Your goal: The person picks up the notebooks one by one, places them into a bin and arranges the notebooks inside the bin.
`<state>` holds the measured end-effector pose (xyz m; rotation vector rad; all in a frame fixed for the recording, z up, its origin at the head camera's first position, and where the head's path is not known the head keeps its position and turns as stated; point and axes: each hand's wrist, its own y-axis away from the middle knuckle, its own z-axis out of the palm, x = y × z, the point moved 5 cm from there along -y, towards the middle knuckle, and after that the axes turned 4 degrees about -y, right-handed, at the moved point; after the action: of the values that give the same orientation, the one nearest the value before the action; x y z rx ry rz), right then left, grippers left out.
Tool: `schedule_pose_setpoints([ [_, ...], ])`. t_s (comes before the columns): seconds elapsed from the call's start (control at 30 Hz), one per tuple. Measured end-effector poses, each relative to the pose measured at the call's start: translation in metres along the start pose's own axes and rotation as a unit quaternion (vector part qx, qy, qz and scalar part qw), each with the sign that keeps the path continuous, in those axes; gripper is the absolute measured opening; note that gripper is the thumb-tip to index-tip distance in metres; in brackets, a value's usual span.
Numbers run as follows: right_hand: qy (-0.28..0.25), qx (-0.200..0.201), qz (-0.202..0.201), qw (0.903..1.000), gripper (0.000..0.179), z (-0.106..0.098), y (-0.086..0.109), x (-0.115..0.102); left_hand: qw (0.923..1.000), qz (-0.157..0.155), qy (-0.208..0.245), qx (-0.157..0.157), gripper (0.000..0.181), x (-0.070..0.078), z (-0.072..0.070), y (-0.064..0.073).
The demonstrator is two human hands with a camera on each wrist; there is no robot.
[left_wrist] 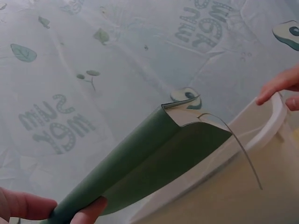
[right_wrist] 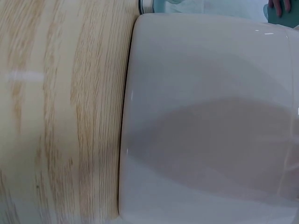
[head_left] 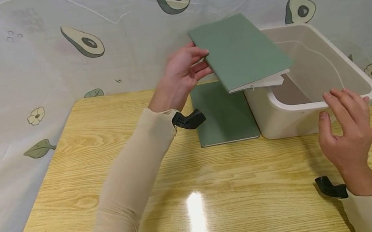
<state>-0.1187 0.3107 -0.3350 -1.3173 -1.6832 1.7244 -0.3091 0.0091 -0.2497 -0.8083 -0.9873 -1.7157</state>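
Note:
A green book [head_left: 239, 50] with a slightly gaping cover hangs tilted above the left side of a white bin [head_left: 294, 117]. My left hand [head_left: 186, 66] pinches it along its spine side, fingers and thumb on the cover in the left wrist view. From the pages of this book [left_wrist: 154, 161] a thin ribbon marker [left_wrist: 245, 154] dangles. A second green book [head_left: 225, 119] lies flat on the table, beside the bin's left wall. My right hand [head_left: 347, 133] rests its fingers on the bin's near rim, with the thumb apart.
The wooden table [head_left: 85, 200] stands against a pale curtain [head_left: 126, 31] printed with avocados and leaves. Black wrist mounts [head_left: 189, 120] stick out from both sleeves. The bin occupies the table's back right corner.

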Motion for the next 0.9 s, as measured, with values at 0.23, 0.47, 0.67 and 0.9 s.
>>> schedule_pose_setpoints([
  [0.23, -0.002, -0.005, 0.006, 1.0000, 0.033, 0.001, 0.001, -0.001, 0.9998, -0.011, -0.014, -0.005, 0.046, -0.019, 0.011, -0.005],
  [0.47, 0.001, -0.002, 0.011, 0.9999, 0.033, 0.000, -0.001, -0.004, 0.9997, -0.010, -0.021, 0.008, 0.073, -0.037, 0.026, -0.007],
  [0.67, -0.002, 0.003, 0.008, 1.0000, 0.032, 0.000, -0.001, -0.003, 0.9998, -0.007, -0.014, 0.015, 0.071, -0.050, 0.040, -0.008],
  [0.9, 0.008, -0.006, 0.010, 0.9999, 0.033, 0.000, 0.000, -0.001, 0.9999, 0.001, -0.010, 0.012, 0.045, -0.061, 0.060, -0.014],
])
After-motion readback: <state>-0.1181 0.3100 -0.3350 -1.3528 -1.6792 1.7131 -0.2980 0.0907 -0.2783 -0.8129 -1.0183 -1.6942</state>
